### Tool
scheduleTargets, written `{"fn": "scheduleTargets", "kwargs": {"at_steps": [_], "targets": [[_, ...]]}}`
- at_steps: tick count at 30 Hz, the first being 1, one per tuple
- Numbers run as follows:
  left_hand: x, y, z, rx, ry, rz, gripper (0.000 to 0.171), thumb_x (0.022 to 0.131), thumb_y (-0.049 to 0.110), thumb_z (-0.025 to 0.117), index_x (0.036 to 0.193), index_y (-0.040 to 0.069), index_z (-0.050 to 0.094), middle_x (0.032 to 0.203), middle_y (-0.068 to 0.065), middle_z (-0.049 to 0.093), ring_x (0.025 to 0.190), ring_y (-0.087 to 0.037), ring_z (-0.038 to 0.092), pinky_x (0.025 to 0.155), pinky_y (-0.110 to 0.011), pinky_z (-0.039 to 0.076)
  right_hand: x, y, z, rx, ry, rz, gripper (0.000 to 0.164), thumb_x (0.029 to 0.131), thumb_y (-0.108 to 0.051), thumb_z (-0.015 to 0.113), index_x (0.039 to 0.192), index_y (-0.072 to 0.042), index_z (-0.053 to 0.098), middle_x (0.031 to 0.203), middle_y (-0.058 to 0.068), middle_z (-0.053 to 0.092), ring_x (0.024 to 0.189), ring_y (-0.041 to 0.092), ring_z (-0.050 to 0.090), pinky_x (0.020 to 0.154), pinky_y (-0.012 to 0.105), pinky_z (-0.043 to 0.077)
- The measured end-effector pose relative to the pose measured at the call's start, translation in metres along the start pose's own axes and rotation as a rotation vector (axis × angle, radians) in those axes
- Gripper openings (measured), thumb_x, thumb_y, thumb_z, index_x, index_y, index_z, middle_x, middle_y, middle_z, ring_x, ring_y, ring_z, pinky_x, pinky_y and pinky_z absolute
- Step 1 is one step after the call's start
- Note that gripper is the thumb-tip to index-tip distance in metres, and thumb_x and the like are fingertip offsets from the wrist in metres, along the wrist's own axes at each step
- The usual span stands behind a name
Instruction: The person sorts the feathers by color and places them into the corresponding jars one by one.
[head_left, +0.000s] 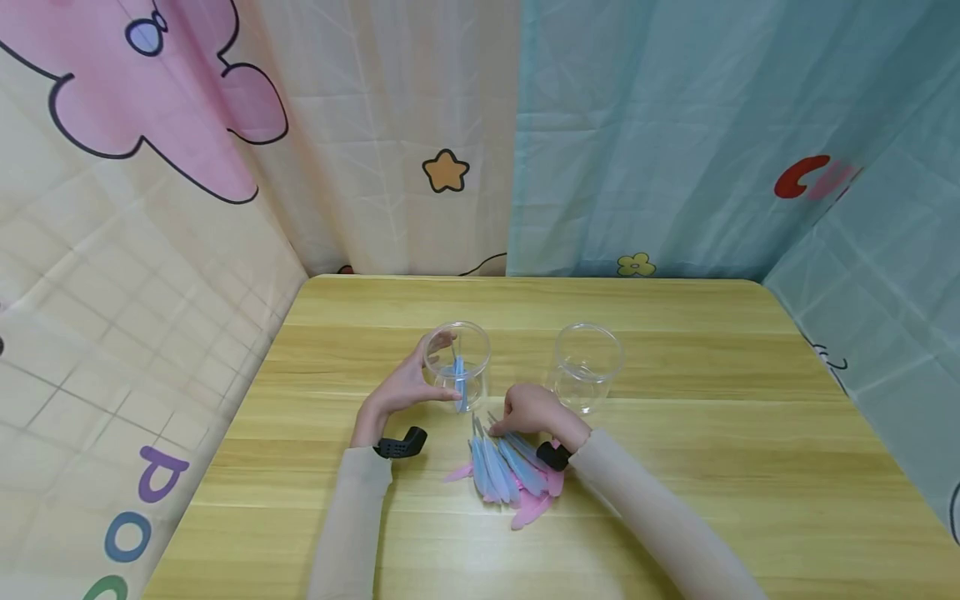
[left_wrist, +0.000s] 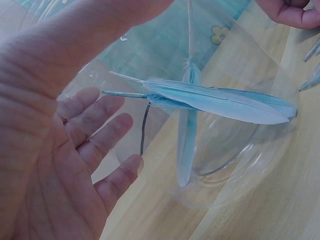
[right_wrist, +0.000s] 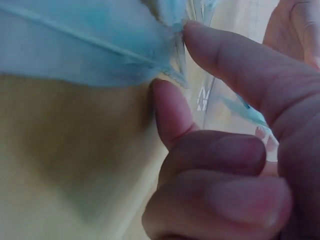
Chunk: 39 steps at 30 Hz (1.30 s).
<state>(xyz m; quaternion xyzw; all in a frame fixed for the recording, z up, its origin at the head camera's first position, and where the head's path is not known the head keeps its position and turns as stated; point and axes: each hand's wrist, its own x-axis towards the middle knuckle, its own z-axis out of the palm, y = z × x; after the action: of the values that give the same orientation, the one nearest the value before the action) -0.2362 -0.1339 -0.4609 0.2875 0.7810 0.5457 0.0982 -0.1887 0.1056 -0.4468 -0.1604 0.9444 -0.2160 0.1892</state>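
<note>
My left hand [head_left: 408, 385] holds a clear plastic cup [head_left: 481, 343], thumb along the near side and fingers round the far side. Three light blue feathers [left_wrist: 225, 102] lean inside it, crossing each other in the left wrist view. My right hand [head_left: 531, 408] is over the pile of loose feathers between the cups. Its thumb and forefinger lie on either side of a blue feather's [right_wrist: 85, 47] bare quill, a gap showing between the tips; I cannot tell whether they grip it. The other right fingers are curled in. Blue feathers [head_left: 491, 471] lie over pink feathers [head_left: 530, 510].
A second clear cup [head_left: 589, 367] stands to the right, just beyond my right hand, with no feathers visible inside. Wooden table [head_left: 697, 350] surface surrounds everything. Printed curtains [head_left: 637, 142] hang behind the table and along both sides.
</note>
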Motion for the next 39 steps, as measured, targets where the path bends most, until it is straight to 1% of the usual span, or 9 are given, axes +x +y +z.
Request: {"fn": "scheduleTargets", "kwargs": {"at_steps": [5, 9, 16, 21, 24, 29, 31, 36, 39], "targets": [[0.0, -0.005, 0.0, 0.007, 0.011, -0.007, 0.103, 0.072, 0.021, 0.085, 0.15, 0.024, 0.018, 0.15, -0.005, 0.028, 0.137, -0.021, 0.024, 0.109, -0.046, 0.023, 0.003, 0.001, 0.001, 0.035, -0.014, 0.0, 0.034, 0.077, -0.03, 0.078, 0.056, -0.012, 0.058, 0.051, -0.006, 0.046, 0.048, 0.009, 0.041, 0.046, 0.023, 0.033], [0.0, -0.004, 0.0, 0.01, 0.018, -0.005, 0.102, 0.071, 0.026, 0.086, 0.149, 0.027, 0.02, 0.149, -0.003, 0.029, 0.137, -0.021, 0.025, 0.108, -0.047, 0.023, 0.004, 0.003, 0.002, 0.067, -0.026, -0.008, 0.035, 0.078, -0.027, 0.078, 0.054, -0.011, 0.057, 0.05, -0.006, 0.044, 0.047, 0.009, 0.039, 0.046, 0.023, 0.031], [0.0, -0.004, 0.0, 0.021, 0.021, -0.013, 0.101, 0.071, 0.026, 0.086, 0.148, 0.025, 0.021, 0.149, -0.003, 0.03, 0.137, -0.022, 0.025, 0.108, -0.049, 0.023, 0.005, 0.007, 0.004, 0.104, -0.044, -0.029, 0.036, 0.078, -0.025, 0.078, 0.053, -0.01, 0.057, 0.048, -0.006, 0.043, 0.045, 0.008, 0.038, 0.044, 0.023, 0.03], [0.001, -0.003, 0.0, 0.007, 0.009, -0.009, 0.101, 0.073, 0.018, 0.085, 0.149, 0.022, 0.018, 0.15, -0.007, 0.028, 0.137, -0.023, 0.023, 0.108, -0.048, 0.022, 0.005, 0.008, 0.003, 0.124, -0.056, -0.044, 0.035, 0.079, -0.025, 0.077, 0.054, -0.011, 0.057, 0.05, -0.006, 0.043, 0.046, 0.008, 0.038, 0.045, 0.023, 0.031], [0.0, 0.001, 0.0, 0.0, 0.001, -0.001, 0.102, 0.074, 0.012, 0.083, 0.15, 0.016, 0.016, 0.15, -0.012, 0.026, 0.138, -0.027, 0.022, 0.108, -0.05, 0.021, 0.004, 0.009, 0.002, 0.132, -0.064, -0.05, 0.033, 0.079, -0.025, 0.076, 0.056, -0.012, 0.057, 0.052, -0.006, 0.045, 0.048, 0.008, 0.04, 0.047, 0.022, 0.032], [-0.005, 0.022, 0.0, -0.007, -0.015, 0.005, 0.099, 0.075, 0.007, 0.081, 0.149, 0.004, 0.015, 0.149, -0.022, 0.024, 0.137, -0.035, 0.021, 0.107, -0.055, 0.02, 0.003, 0.011, 0.001, 0.135, -0.06, -0.07, 0.027, 0.08, -0.023, 0.074, 0.06, -0.012, 0.059, 0.056, -0.006, 0.049, 0.051, 0.008, 0.043, 0.049, 0.022, 0.034], [-0.006, 0.028, 0.0, -0.018, -0.013, -0.002, 0.098, 0.075, 0.006, 0.081, 0.149, 0.005, 0.016, 0.149, -0.021, 0.025, 0.137, -0.034, 0.021, 0.108, -0.054, 0.019, 0.002, 0.011, -0.001, 0.136, -0.051, -0.079, 0.026, 0.08, -0.022, 0.074, 0.061, -0.012, 0.059, 0.057, -0.006, 0.05, 0.052, 0.009, 0.044, 0.049, 0.023, 0.035], [-0.002, 0.004, 0.0, -0.014, 0.005, 0.005, 0.101, 0.074, 0.017, 0.083, 0.15, 0.019, 0.017, 0.15, -0.011, 0.027, 0.138, -0.026, 0.022, 0.109, -0.05, 0.02, -0.003, 0.009, -0.007, 0.147, -0.031, -0.104, 0.023, 0.08, -0.022, 0.073, 0.064, -0.013, 0.06, 0.06, -0.006, 0.052, 0.056, 0.01, 0.046, 0.05, 0.024, 0.036], [-0.003, 0.01, -0.001, -0.011, -0.001, 0.004, 0.1, 0.074, 0.015, 0.083, 0.15, 0.016, 0.017, 0.15, -0.012, 0.027, 0.138, -0.026, 0.022, 0.109, -0.049, 0.02, -0.004, 0.009, -0.01, 0.153, -0.016, -0.14, 0.02, 0.08, -0.021, 0.072, 0.065, -0.013, 0.061, 0.063, -0.007, 0.053, 0.057, 0.009, 0.046, 0.051, 0.023, 0.036]]}}
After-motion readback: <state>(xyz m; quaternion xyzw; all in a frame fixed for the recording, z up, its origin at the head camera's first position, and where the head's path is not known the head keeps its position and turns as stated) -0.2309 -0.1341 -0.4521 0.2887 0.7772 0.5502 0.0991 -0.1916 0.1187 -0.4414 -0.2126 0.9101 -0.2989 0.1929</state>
